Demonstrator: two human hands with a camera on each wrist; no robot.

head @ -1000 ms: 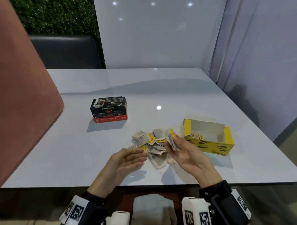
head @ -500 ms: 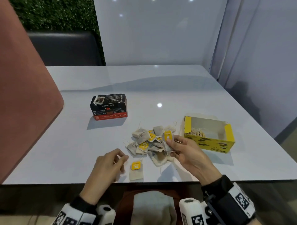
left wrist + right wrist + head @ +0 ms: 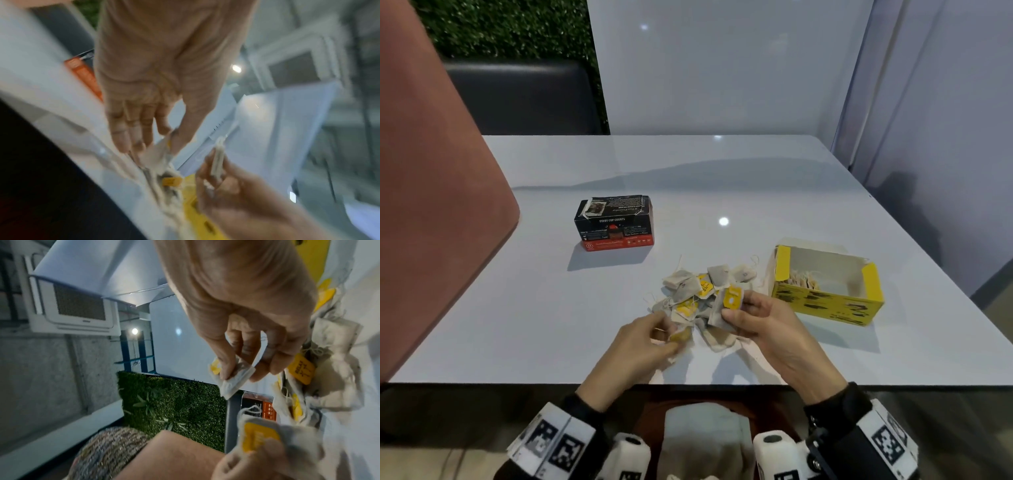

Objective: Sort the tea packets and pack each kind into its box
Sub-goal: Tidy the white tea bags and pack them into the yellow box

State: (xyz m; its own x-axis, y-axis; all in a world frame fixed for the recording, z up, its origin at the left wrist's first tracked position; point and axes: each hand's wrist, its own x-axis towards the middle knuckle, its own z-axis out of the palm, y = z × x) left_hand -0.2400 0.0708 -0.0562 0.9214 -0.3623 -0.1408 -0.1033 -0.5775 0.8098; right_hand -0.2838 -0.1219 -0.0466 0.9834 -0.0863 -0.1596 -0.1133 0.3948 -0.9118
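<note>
- Right hand (image 3: 763,322) pinches a yellow-tagged tea bag (image 3: 726,306) just above the pile (image 3: 698,291).
- Left hand (image 3: 640,346) pinches another tea bag (image 3: 680,337) at the pile's near edge.
- Open yellow box (image 3: 825,301) sits right of the pile on the tabletop (image 3: 517,325); black box (image 3: 614,222) stands well apart, behind and to the left.

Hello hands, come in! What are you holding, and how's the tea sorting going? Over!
Right hand pinching a yellow-tag tea bag. Left hand gripping another bag. Pile unsorted; yellow box open, black box closed. Nothing blocking.
</note>
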